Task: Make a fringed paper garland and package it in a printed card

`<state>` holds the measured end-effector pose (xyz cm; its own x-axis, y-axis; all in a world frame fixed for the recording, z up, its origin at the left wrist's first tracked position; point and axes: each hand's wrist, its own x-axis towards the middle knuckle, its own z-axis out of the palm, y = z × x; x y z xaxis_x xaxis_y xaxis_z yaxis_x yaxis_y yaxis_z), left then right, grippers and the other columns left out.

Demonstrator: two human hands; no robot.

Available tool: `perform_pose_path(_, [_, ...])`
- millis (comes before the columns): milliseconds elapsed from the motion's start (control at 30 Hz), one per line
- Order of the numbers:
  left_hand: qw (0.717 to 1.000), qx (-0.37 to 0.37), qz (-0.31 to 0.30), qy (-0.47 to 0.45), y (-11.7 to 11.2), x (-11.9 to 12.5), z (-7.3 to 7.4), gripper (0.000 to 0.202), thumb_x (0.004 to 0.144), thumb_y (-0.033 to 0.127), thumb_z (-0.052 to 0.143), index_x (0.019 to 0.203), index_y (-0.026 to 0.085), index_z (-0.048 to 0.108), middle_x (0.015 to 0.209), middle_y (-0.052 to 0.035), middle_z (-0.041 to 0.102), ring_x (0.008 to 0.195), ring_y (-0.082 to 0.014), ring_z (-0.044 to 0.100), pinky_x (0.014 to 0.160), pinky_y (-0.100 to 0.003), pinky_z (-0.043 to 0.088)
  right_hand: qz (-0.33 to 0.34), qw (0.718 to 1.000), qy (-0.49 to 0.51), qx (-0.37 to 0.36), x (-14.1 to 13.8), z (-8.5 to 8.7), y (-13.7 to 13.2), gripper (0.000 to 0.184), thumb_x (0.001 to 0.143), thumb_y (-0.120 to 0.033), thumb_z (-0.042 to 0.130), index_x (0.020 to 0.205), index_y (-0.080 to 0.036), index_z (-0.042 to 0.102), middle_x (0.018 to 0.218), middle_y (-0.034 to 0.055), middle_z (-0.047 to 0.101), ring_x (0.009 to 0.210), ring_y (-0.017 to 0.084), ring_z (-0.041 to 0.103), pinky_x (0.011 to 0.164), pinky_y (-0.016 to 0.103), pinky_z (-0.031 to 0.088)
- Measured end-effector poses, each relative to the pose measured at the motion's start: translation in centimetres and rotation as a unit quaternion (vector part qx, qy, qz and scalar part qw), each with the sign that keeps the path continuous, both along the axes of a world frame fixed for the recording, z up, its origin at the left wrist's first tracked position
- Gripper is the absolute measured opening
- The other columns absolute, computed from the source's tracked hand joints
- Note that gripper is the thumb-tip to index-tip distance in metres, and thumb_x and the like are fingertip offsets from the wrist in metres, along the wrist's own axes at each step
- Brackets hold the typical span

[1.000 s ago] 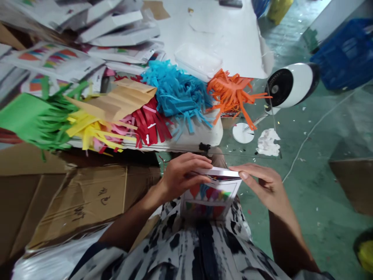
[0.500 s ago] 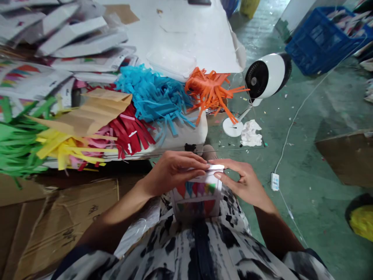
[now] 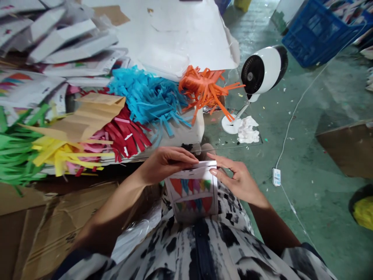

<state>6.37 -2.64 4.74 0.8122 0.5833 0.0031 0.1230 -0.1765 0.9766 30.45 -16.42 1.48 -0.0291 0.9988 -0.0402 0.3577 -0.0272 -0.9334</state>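
Note:
Over my lap is a flat white packet [image 3: 192,196] printed with rows of colourful pennants, its top edge folded into a narrow white flap. My left hand [image 3: 166,165] grips the flap's left part, fingers on top and thumb beneath or behind, partly hidden. At the flap's right end, my right hand [image 3: 237,179] pinches the corner between thumb and fingers. The packet's lower end rests against my black-and-white patterned clothing [image 3: 233,241].
On the table ahead lie blue [image 3: 148,97], orange [image 3: 205,85], red [image 3: 126,130], yellow [image 3: 58,153] and green [image 3: 17,151] paper fringes, brown paper [image 3: 93,116] and piled white packets [image 3: 78,46]. A fan [image 3: 262,74], blue crate [image 3: 311,37] and cable with power strip [image 3: 276,177] are on the floor; cardboard [image 3: 58,229] lies left.
Both hands and the packet have shifted slightly left in view, as has the whole scene. My left fingers have slid a little leftward along the flap, showing more of its white edge.

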Motion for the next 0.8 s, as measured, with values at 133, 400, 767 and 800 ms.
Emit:
perform_pose_path(133, [1.0, -0.027, -0.002, -0.008, 0.3, -0.4, -0.5, 0.017, 0.09, 0.038, 0.082, 0.1, 0.026, 0.088, 0.106, -0.0147, 0.083, 0.094, -0.0248, 0.081, 0.082, -0.032, 0.066, 0.003, 1.0, -0.005, -0.002, -0.1, -0.2, 0.0, 0.046, 0.101, -0.038, 0.068, 0.147, -0.033, 0.065, 0.144, 0.0054, 0.07, 0.131, 0.028, 0.07, 0.104, 0.046, 0.064])
perform_pose_path(400, [0.997, -0.042, -0.066, 0.014, 1.2, -0.8, 0.1, 0.022, 0.092, 0.038, 0.079, 0.104, 0.022, 0.087, 0.107, -0.0157, 0.081, 0.097, -0.0244, 0.078, 0.083, -0.03, 0.063, 0.02, 0.999, -0.027, 0.0, -0.5, 0.5, 0.1, 0.045, 0.104, -0.037, 0.064, 0.148, -0.033, 0.064, 0.145, 0.0036, 0.068, 0.12, 0.026, 0.076, 0.065, 0.027, 0.066])
perform_pose_path(767, [0.994, 0.107, -0.036, 0.009, -1.2, 0.5, -0.7, 0.028, 0.102, 0.03, 0.068, 0.127, 0.027, 0.08, 0.119, -0.0079, 0.08, 0.106, -0.0195, 0.077, 0.091, -0.026, 0.059, 0.037, 0.999, -0.03, 0.016, -0.4, 0.2, 0.0, 0.046, 0.106, -0.037, 0.061, 0.153, -0.037, 0.059, 0.152, -0.0002, 0.063, 0.139, 0.026, 0.064, 0.116, 0.043, 0.054])
perform_pose_path(800, [0.995, 0.091, -0.043, 0.009, -1.0, 0.5, -0.8, 0.028, 0.103, 0.031, 0.066, 0.126, 0.024, 0.08, 0.121, -0.0086, 0.08, 0.108, -0.0206, 0.077, 0.094, -0.027, 0.059, 0.038, 0.999, -0.029, 0.014, -0.4, 0.1, 0.0, 0.047, 0.106, -0.037, 0.06, 0.153, -0.037, 0.058, 0.153, -0.0008, 0.063, 0.14, 0.025, 0.063, 0.117, 0.042, 0.053])
